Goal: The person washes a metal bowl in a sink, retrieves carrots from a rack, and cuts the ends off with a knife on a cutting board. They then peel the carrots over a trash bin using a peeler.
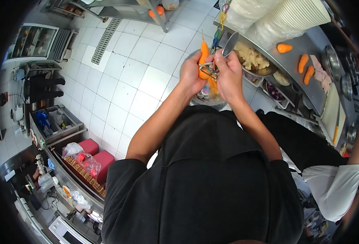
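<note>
Head view, single frame, as I log it from my station.

Item 1: carrot (pixel 204 57). Bright orange, held upright and slightly tilted, thin tip pointing away from the body. It sits above a grey bin (pixel 212 101) on the floor, in front of the chest. Its lower end is covered by the hands, so I cannot give its full length or say how much skin is off.

Item 2: left hand (pixel 191 75). Fingers wrapped tight around the carrot's lower part, thumb pressed to its side.

Item 3: right hand (pixel 229 75). Fingers curled closed on a metal peeler (pixel 208 70), whose wire head lies against the carrot. A shiny metal handle (pixel 230 44) sticks up above this hand; I cannot tell whether it belongs to the peeler or to something behind.

Item 4: steel counter (pixel 297 49), right of the hands. On it: three more carrots (pixel 303 63), a tray of pale cut pieces (pixel 252 59), stacked white plates (pixel 285 16).

Item 5: another person's white sleeve (pixel 336 187), at the right edge, cut off by the frame.

Hard to read: the bin's contents are mostly hidden by the hands and the black shirt (pixel 204 179); the shelves at far left are too small and warped to itemise.
</note>
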`<state>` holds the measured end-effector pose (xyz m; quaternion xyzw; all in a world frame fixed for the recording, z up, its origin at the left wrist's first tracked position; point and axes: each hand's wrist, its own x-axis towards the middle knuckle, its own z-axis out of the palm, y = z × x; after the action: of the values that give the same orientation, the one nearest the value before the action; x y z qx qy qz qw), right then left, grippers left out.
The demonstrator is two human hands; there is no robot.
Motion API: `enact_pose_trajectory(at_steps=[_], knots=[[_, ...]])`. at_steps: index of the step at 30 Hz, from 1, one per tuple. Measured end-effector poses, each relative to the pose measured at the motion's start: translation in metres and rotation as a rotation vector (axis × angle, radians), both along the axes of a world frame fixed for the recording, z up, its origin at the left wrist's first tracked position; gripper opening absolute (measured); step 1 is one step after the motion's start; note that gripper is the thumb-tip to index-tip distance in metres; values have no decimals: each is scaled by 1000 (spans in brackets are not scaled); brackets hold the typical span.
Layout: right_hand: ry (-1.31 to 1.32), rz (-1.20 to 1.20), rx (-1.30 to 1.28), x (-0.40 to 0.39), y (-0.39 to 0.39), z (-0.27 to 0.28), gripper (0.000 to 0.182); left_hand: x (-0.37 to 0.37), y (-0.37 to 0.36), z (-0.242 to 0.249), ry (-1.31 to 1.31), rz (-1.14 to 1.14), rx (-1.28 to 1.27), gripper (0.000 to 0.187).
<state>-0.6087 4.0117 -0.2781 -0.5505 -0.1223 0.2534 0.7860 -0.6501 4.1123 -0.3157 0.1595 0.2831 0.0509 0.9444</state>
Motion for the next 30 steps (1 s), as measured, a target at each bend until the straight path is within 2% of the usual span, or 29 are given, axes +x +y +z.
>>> enact_pose_trajectory(at_steps=[3, 6, 13, 15, 17, 20, 22, 26, 29, 30], knots=[[-20, -5, 10, -1, 0, 3, 9, 0, 1, -7, -26, 49, -56, 30], [-23, -21, 18, -2, 2, 2, 10, -1, -1, -6, 22, 37, -20, 39], [40, -55, -3, 0, 10, -6, 10, -16, -9, 11, -21, 8, -11, 36], [9, -89, -72, 15, 16, -18, 10, -26, -11, -2, -53, -53, 30, 35], [5, -147, -127, 38, 26, -36, 11, -35, -19, -2, 54, -89, -21, 35], [-148, -226, -383, 81, 32, -100, 14, -56, -23, 2, 23, -134, -83, 38], [-170, -262, -515, 87, 27, -101, 15, -63, -19, 3, -14, -147, -117, 38], [-250, -285, -473, 91, 19, -105, 16, -61, -4, -9, 9, -68, -207, 38], [-155, -185, -328, 65, 14, -56, 12, -48, 2, -16, 29, -8, -292, 38], [-103, -140, -192, 50, 13, -37, 10, -42, 2, -16, 25, 3, -268, 37]])
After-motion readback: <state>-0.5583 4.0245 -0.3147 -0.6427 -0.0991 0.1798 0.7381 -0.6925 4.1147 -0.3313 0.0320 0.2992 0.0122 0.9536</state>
